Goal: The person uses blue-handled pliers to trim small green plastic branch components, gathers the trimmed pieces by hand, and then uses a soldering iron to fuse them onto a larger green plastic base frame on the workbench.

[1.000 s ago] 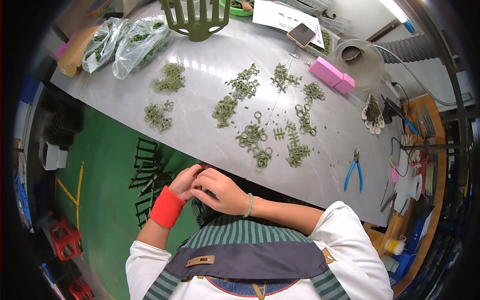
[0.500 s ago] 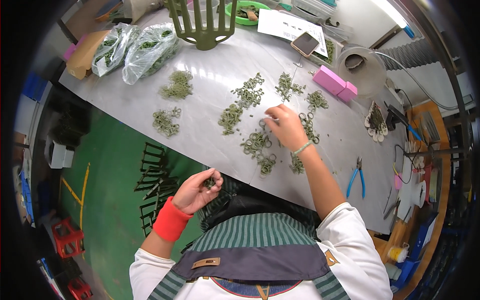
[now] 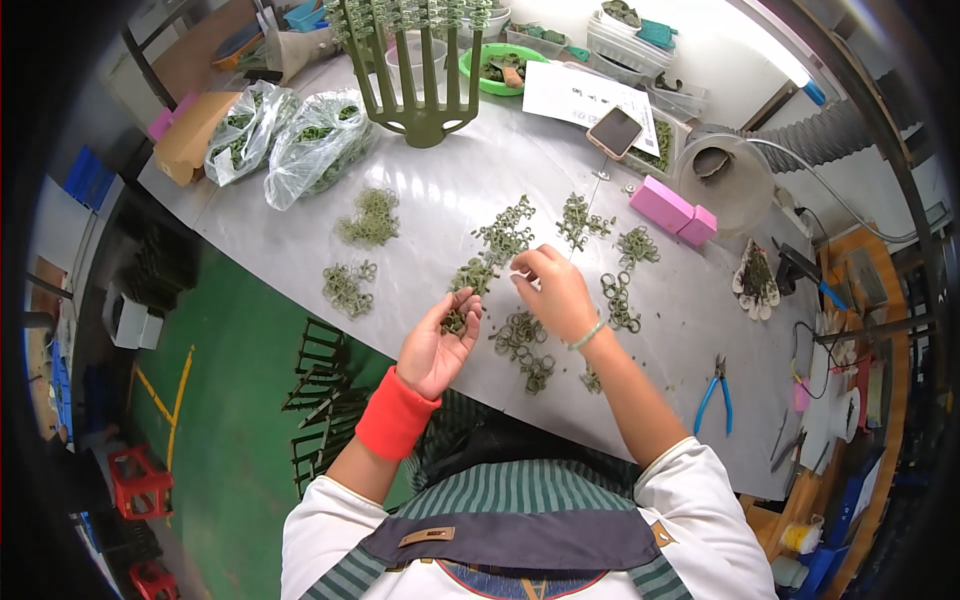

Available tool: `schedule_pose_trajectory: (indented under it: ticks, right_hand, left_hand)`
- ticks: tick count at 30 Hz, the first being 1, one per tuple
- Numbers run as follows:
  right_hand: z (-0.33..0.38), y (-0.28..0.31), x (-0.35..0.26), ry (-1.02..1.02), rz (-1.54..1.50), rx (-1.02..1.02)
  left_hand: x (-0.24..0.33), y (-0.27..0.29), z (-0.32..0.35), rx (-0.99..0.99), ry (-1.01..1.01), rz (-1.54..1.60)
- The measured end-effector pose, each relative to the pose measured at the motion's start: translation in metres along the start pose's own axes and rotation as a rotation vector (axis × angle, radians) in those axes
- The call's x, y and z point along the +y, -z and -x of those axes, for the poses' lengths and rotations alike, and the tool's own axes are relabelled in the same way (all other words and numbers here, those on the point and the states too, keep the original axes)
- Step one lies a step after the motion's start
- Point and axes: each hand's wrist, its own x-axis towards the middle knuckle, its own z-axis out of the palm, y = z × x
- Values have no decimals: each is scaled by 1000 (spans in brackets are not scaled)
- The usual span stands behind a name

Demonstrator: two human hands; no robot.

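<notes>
Pick from the heap of small olive-green plastic-looking pieces (image 3: 477, 272), lying on the near side of the tall olive-green forked plastic rack (image 3: 425, 128), slightly right. With bare left hand (image 3: 440, 352) loosely cupped, bare right hand (image 3: 557, 297) half-curled with a narrow thumb-finger gap, cannot tell whether holding any. Pinch lightly, singly; avoid scattering neighbouring olive-green ring heaps (image 3: 519, 335).

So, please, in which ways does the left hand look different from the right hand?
The left hand shows its palm; the right hand shows its back. The left wears a wide red wristband; the right, a thin green bracelet. The left is closer to the table's near edge than the right. Both have bent fingers.
</notes>
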Motion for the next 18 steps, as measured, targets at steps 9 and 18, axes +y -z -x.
schedule_pose_trajectory:
  ticks: [9,18]
  right_hand:
    - [-14,-45,35,126,147,-46]
    - [28,22,-25,67,-432,-157]
  left_hand:
    - [12,8,1,-29,3,-6]
    - [-23,-23,-3,-12,12,-236]
